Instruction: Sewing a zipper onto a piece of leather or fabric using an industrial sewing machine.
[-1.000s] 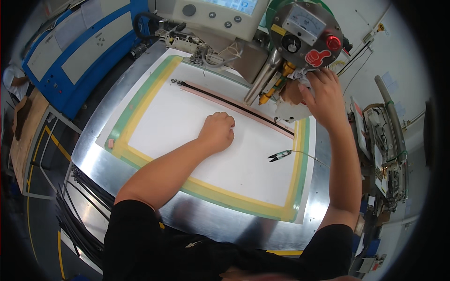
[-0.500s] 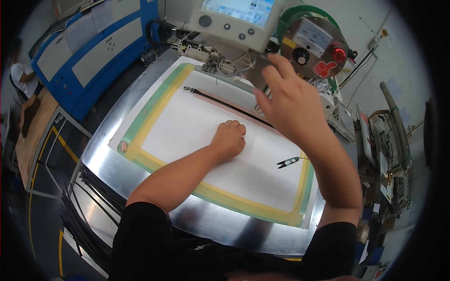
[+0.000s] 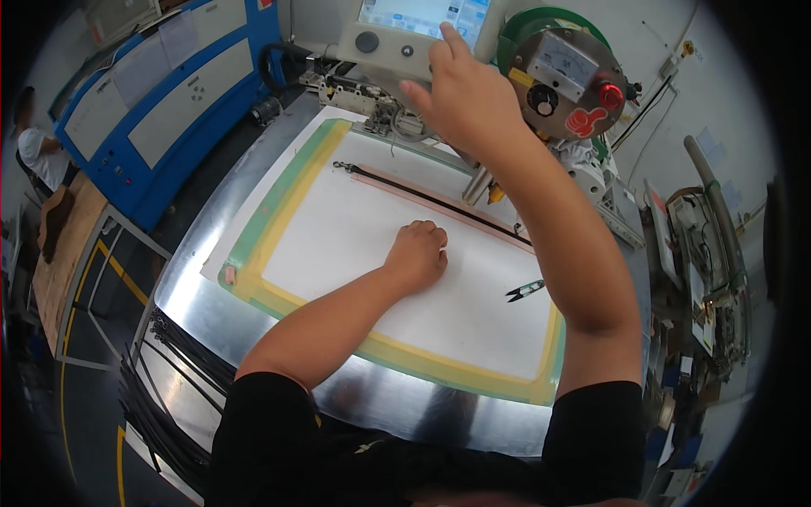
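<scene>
My right hand [image 3: 473, 97] is raised at the control panel [image 3: 384, 46], its index finger stretched out against the lower part of the lit screen [image 3: 414, 12] and its thumb spread away. Whether the fingertip touches the glass I cannot tell. Curled closed, my left hand [image 3: 416, 258] rests on a white sheet [image 3: 338, 245] bordered with yellow and green tape; anything inside it is hidden. Beyond that hand, a thin black strap [image 3: 414, 197] with a metal clasp at its left end lies along a pinkish strip. Thread snips [image 3: 525, 291] lie on the sheet near my right forearm.
Machine parts [image 3: 363, 100] and a round dial housing [image 3: 568, 80] with a red button stand behind the sheet. Many black straps [image 3: 160, 422] hang at the metal table's [image 3: 198, 296] left edge. A blue cabinet [image 3: 169, 110] and a seated person [image 3: 42, 144] are farther left.
My right hand has moved up and left from beside the dial housing to the screen, its index finger now extended. My left hand has stayed closed on the sheet. The view has shifted slightly.
</scene>
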### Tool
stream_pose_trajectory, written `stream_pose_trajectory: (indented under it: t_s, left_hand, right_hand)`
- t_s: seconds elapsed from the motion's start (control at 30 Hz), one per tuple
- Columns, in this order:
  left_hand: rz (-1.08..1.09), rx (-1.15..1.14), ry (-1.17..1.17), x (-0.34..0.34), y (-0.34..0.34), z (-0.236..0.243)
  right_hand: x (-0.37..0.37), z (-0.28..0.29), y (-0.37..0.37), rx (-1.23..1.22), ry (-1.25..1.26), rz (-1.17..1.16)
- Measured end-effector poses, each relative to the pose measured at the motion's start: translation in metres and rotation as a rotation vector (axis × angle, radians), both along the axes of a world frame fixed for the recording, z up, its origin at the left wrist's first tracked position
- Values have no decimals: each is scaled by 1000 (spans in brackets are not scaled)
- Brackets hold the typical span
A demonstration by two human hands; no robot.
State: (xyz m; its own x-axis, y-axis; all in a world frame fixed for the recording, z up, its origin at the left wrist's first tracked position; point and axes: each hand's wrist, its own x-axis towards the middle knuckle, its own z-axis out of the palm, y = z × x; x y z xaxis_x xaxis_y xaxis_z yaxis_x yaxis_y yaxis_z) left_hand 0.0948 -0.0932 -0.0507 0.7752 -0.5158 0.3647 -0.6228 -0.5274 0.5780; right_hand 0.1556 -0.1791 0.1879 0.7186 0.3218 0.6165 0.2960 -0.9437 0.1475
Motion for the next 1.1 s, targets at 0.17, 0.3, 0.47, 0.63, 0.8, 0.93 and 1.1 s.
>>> stream_pose_trajectory:
  t_s: [0.17, 0.3, 0.47, 0.63, 0.8, 0.93, 1.1]
  left_hand:
    - [-40, -38, 38, 6, 2, -5]
    - [-17, 36, -50, 7, 9, 0]
    - [25, 104, -30, 5, 4, 6]
    - [68, 213, -100, 3, 4, 8]
    - [315, 414, -284, 56, 47, 0]
    - [414, 478, -294, 109, 108, -10]
    - [503, 545, -238, 118, 108, -2]
  right_hand:
    - [-47, -38, -29, 10, 56, 273]
    - [-130, -94, -81, 6, 437, 420]
    - [-185, -161, -207, 246, 551, -43]
    - [-203, -176, -269, 312, 514, -233]
    - [-185, -196, -277, 310, 480, -69]
    - [-176, -207, -275, 279, 477, -119]
    - [-166, -212, -277, 266, 454, -108]
